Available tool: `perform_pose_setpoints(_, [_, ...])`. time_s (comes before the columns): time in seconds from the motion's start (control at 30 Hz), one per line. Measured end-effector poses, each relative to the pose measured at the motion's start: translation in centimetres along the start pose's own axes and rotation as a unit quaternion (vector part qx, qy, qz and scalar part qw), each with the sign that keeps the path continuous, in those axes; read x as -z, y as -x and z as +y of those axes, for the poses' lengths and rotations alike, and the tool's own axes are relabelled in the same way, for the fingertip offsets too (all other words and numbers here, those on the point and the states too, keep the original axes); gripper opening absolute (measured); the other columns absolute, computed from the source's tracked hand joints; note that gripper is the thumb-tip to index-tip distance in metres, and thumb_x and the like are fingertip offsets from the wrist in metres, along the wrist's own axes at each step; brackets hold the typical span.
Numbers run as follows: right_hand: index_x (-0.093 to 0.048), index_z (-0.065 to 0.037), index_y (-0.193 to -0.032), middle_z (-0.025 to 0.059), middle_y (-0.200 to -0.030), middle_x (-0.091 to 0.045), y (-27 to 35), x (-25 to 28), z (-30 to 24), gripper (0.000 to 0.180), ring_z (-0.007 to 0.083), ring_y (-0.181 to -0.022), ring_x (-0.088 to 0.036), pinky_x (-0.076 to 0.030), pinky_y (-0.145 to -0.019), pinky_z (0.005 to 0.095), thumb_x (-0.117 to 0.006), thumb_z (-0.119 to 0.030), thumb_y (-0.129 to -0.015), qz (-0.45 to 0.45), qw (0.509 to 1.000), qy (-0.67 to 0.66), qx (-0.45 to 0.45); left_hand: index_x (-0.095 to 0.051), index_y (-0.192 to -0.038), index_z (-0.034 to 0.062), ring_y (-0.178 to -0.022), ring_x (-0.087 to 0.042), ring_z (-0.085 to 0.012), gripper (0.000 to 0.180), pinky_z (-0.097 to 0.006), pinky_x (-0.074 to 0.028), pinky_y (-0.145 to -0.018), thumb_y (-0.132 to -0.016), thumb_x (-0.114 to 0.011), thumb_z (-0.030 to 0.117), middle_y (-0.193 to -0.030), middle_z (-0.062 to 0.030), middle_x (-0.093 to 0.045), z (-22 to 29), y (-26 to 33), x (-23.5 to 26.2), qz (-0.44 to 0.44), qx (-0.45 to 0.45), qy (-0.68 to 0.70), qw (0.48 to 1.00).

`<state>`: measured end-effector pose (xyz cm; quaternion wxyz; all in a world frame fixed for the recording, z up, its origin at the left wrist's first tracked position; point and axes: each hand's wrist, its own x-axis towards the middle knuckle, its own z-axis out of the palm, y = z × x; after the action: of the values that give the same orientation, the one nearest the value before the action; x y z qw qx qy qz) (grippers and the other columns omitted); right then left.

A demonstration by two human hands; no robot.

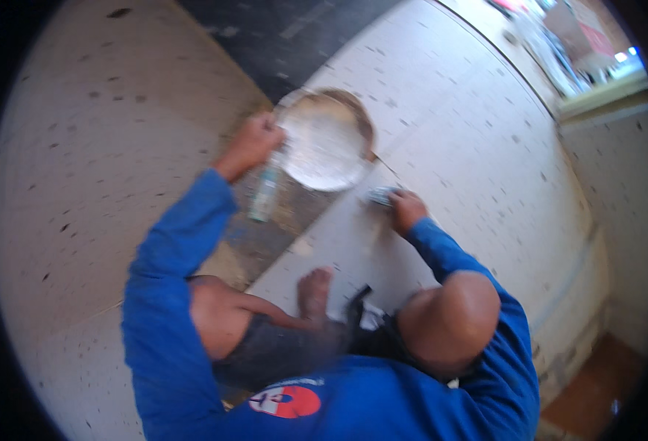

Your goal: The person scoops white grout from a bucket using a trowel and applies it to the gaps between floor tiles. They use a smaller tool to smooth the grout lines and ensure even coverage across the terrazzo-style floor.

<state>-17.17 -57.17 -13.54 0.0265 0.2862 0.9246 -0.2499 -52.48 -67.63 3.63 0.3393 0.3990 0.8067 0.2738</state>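
My left hand [259, 138] is closed on the left edge of a round, shiny, silver-white pan [325, 151]. A brownish band runs along the pan's upper right rim. Just below that hand a pale green, tube-shaped container [264, 195] lies or stands; whether the hand touches it is unclear. To the right of the pan, apart from it, my right hand [410, 210] is low over the floor. Its fingers are closed round a small grey, crinkled-looking thing [380, 195], too blurred to name.
I sit with bent knees on a pale, dark-flecked floor [471, 154], a bare foot [314, 287] near the middle. A bare grey-brown strip [265, 246] crosses it, and a dark patch [287, 37] lies beyond the pan. Packages [581, 37] sit at the upper right beside a wall.
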Motion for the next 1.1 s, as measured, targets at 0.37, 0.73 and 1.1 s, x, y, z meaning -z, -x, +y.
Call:
perform_pose_setpoints(0.37, [-0.071,-0.017,-0.102,0.0053,-0.103,-0.068,-6.2,7.1,0.4,0.024,0.0288,-0.098,-0.062,-0.049,-0.087,0.0401,-0.061,-0.014,-0.079,-0.048,0.991,0.101,0.074,-0.061,-0.101,-0.0036,-0.078,-0.056,-0.0151,0.029,-0.028,-0.044,-0.074,-0.079,-0.057,0.015,-0.088,-0.0084,-0.062,2.2,1.2,1.4,0.018,-0.001,0.008,1.000])
perform_pose_setpoints(0.73, [-0.070,-0.024,-0.108,-0.0037,-0.122,-0.064,6.5,6.3,4.6,0.042,0.0203,-0.111,-0.058,-0.043,-0.096,0.0368,-0.059,-0.001,-0.074,-0.094,0.991,0.087,0.045,-0.061,-0.094,-0.0031,-0.077,-0.055,-0.0160,0.025,-0.030,-0.044,-0.072,-0.080,-0.058,0.018,-0.084,-0.0080,-0.060,6.0,0.4,-2.6,-0.032,-0.017,0.011,0.999])
perform_pose_setpoints(1.1, [-0.070,-0.026,-0.110,-0.0035,-0.121,-0.065,24.0,5.5,10.9,0.046,0.0190,-0.118,-0.054,-0.038,-0.102,0.0365,-0.059,0.001,-0.075,-0.103,0.990,0.045,-0.089,-0.055,-0.083,-0.0002,-0.061,-0.050,-0.0124,0.024,-0.029,-0.040,-0.051,-0.080,-0.059,0.024,-0.070,-0.0047,-0.055,5.9,-0.7,-3.3,-0.006,-0.080,0.064,0.995])
